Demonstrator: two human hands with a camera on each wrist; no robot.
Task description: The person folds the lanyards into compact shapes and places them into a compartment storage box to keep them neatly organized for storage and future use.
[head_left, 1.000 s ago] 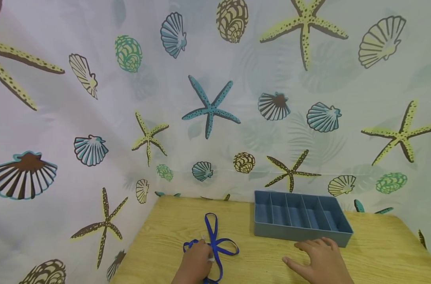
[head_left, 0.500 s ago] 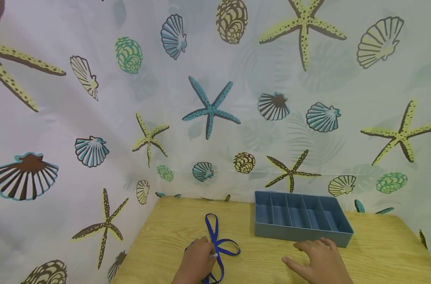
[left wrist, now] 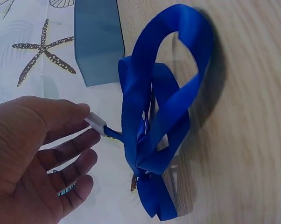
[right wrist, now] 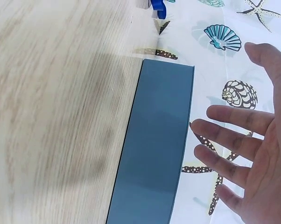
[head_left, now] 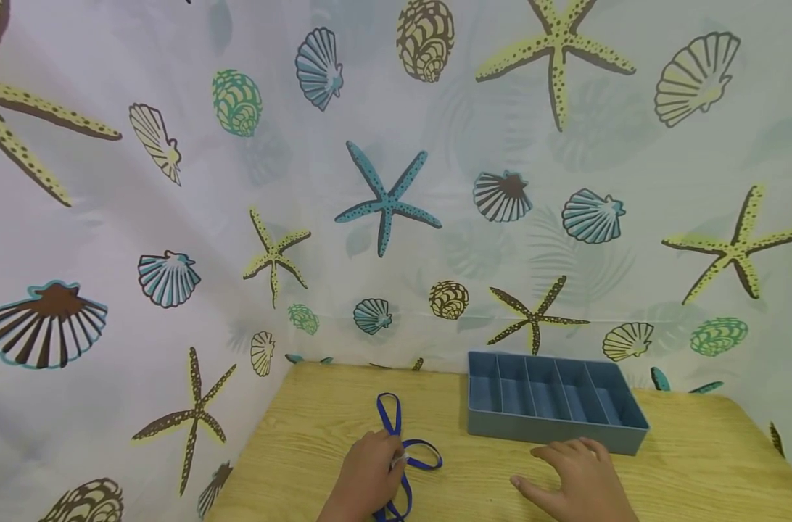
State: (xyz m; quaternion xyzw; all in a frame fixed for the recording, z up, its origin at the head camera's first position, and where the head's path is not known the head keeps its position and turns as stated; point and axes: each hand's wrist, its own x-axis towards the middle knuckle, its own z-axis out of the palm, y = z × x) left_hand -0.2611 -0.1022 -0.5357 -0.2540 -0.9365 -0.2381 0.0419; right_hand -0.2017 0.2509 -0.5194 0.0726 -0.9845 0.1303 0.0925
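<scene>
A looped blue ribbon (left wrist: 134, 109) has a small white tube-like piece (left wrist: 96, 123) at one end. My left hand (head_left: 368, 471) pinches that white piece between thumb and forefinger, as the left wrist view shows; its other fingers are loosely bent. In the head view the hand covers the ribbon's middle, and loops stick out above, right and below. My right hand (head_left: 575, 475) holds nothing. Its fingers are spread and relaxed in front of a blue-grey divided box (head_left: 553, 429), and the right wrist view shows them apart from the box wall (right wrist: 154, 140).
The box has several narrow compartments and stands at the back right of the wood-grain table (head_left: 324, 399). A white curtain (head_left: 435, 246) printed with starfish and shells hangs behind the table and along its left side.
My left hand has shifted slightly right over the ribbon's middle, with the white piece at its fingertips. My right hand has drifted slightly left. The box stays put.
</scene>
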